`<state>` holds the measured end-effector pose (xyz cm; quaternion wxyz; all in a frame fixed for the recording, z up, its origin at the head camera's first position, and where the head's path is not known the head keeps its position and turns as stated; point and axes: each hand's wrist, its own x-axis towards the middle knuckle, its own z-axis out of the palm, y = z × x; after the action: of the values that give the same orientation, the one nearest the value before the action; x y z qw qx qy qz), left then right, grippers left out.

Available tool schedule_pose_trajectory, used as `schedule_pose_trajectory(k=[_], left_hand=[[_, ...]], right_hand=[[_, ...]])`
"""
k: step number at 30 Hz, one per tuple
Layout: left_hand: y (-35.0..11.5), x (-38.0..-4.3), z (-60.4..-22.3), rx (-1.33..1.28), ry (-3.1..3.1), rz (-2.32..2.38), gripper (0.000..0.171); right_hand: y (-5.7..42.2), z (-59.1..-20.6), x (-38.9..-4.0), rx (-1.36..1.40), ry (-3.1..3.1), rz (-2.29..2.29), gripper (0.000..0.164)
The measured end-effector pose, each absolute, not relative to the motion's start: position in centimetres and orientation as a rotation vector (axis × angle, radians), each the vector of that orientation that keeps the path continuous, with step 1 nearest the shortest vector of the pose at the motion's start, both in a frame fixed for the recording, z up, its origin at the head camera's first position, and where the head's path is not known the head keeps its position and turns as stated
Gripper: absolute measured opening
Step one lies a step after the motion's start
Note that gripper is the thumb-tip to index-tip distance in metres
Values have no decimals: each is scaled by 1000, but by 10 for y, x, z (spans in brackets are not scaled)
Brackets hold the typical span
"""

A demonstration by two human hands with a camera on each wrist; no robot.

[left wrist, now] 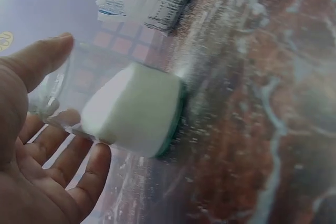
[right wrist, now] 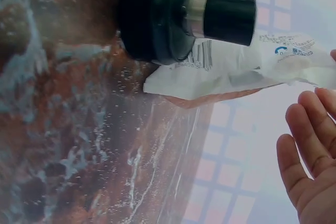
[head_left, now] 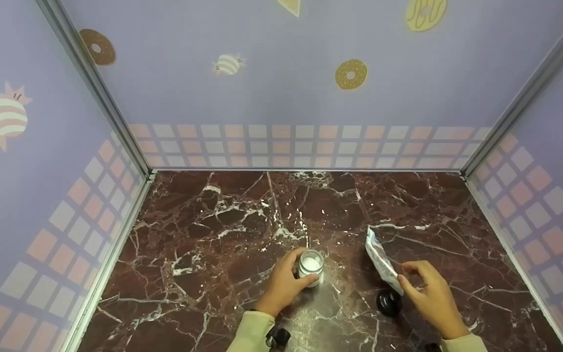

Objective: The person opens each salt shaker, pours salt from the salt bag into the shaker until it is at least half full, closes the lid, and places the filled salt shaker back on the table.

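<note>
My left hand (head_left: 284, 283) grips a clear glass jar (head_left: 312, 277) that stands upright on the table, thumb on one side near the rim and fingers round the other. White powder (left wrist: 139, 106) fills the lower part of the jar, heaped higher to one side. My right hand (head_left: 430, 293) pinches the near upper edge of a white printed packet (head_left: 381, 259) between thumb and finger; the other fingers (right wrist: 294, 169) stay apart from it. The packet stands on edge on the table. Beside it, close to the right hand, lies a black knobbed lid (head_left: 388, 303) with a silver band below the knob.
The dark red marbled table (head_left: 203, 278) carries scattered white specks about its middle. Purple panels (head_left: 281, 98) with sweets and checked borders close off the back and both sides. Metal strips (head_left: 100, 93) run along the corners.
</note>
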<state>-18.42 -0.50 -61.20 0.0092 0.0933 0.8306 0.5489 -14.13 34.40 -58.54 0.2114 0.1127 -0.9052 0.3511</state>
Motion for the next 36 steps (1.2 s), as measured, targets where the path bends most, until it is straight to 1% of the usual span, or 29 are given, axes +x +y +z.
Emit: schedule_pose_trajectory(k=[4,10,15,19,23,25,27,31,34,36], left_hand=[[-4,-185,-613,294,2599,1743,67],[-4,-186,-615,295,2575,1759,68],[-4,-186,-616,285,2548,1773,69],[-5,-186,-616,296,2541,1780,69],[-4,-186,-615,289,2555,1760,71],[-4,-186,-615,288,2562,1745,72],[-5,-187,-615,298,2551,1746,71],[-6,-187,-615,315,2541,1761,71],[-7,-186,-615,310,2542,1758,72],[-6,-185,-616,303,2539,1746,72]], right_hand=[[339,-591,-138,377,-2493,931,34],[333,-597,-136,499,-2429,868,36],[330,-600,-133,518,-2415,881,37],[328,-601,-127,378,-2367,1018,34],[328,-616,-112,39,-2298,1182,30],[326,-627,-103,-120,-2340,1247,32],[324,-634,-95,-217,-2450,1283,36],[320,-636,-93,-186,-2709,1246,42],[321,-632,-96,-149,-2865,1146,55],[323,-628,-96,-165,-2945,1096,60]])
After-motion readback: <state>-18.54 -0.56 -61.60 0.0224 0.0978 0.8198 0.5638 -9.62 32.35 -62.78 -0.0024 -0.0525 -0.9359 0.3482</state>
